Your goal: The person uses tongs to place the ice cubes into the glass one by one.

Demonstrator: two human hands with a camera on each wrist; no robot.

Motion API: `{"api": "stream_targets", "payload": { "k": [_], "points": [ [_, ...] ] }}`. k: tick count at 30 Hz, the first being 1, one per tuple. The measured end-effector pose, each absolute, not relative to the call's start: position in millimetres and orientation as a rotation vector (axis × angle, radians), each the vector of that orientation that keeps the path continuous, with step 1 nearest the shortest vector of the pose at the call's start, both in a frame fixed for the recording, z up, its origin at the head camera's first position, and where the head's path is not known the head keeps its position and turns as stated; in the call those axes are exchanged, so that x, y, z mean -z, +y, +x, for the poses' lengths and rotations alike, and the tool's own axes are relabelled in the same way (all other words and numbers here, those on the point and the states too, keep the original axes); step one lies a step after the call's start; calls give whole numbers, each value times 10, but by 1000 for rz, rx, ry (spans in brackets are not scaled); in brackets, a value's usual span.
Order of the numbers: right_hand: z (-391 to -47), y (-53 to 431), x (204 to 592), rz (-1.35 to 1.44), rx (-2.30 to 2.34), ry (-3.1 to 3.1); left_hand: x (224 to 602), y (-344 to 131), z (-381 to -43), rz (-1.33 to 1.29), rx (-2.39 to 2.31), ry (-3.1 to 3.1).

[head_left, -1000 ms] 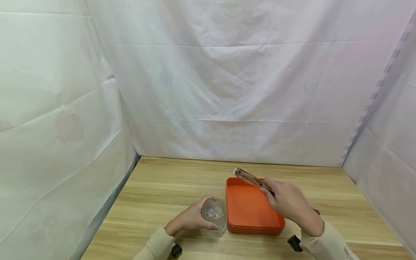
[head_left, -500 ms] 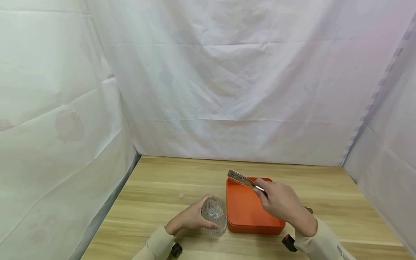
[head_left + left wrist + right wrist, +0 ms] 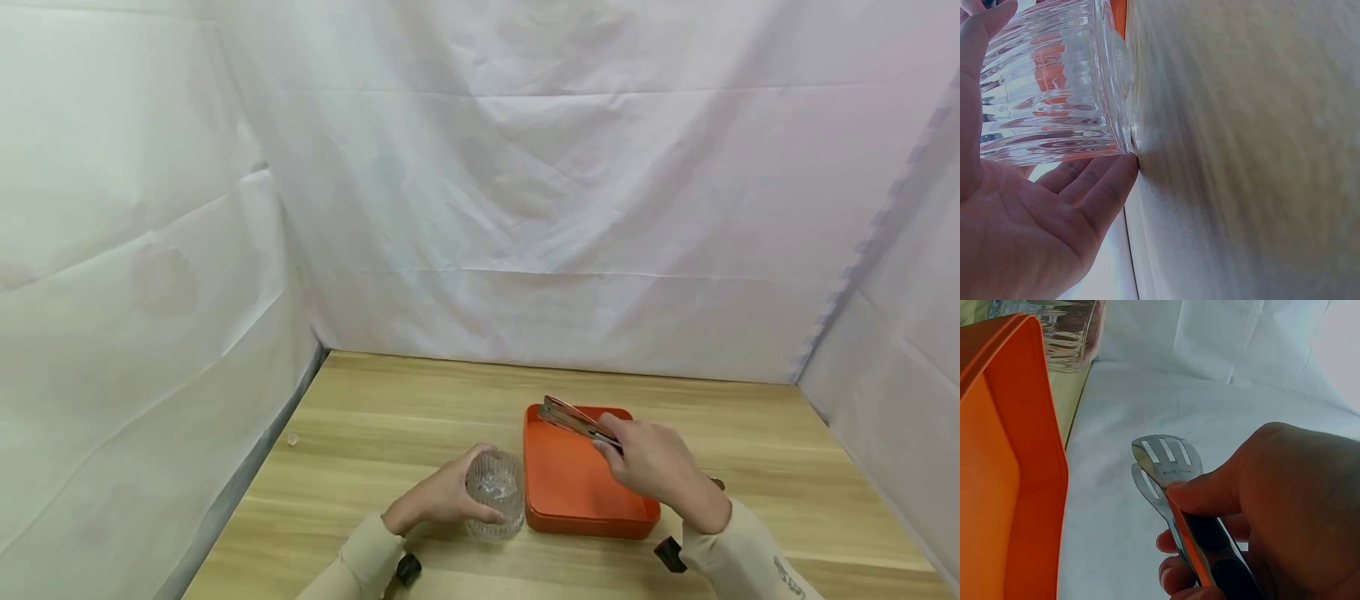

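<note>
My left hand grips a clear ribbed glass, thumb in front and fingers behind. In the left wrist view the glass stands on the table with fingertips by its base. Some clear pieces show inside it. My right hand holds metal tongs over the back of an orange tray. The tongs' slotted heads are slightly apart with nothing between them in the right wrist view. A small clear piece, like an ice cube, lies at the table's left side.
The glass stands close against the tray's left wall. Pale wood tabletop surrounds both. White cloth hangs behind and along both sides. Black devices sit at the wrists.
The clear piece left the tongs' tips and travelled left across the table. The tongs shifted left, then slightly back right and lower, their heads parting. The left hand stayed on the glass.
</note>
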State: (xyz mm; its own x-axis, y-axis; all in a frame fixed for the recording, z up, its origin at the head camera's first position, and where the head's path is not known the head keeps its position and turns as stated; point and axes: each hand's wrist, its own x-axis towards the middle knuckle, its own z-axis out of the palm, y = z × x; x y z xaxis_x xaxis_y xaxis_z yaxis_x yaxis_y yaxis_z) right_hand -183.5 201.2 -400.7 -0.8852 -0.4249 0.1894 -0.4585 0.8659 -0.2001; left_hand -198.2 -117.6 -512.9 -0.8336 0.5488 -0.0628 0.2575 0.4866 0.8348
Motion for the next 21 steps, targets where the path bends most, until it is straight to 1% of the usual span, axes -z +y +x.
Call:
{"api": "stream_targets", "payload": {
  "k": [21],
  "points": [
    [-1747,2086,3997,665,-355,-2967,5086,-1094,-1961,674,-1262,2401]
  ]
}}
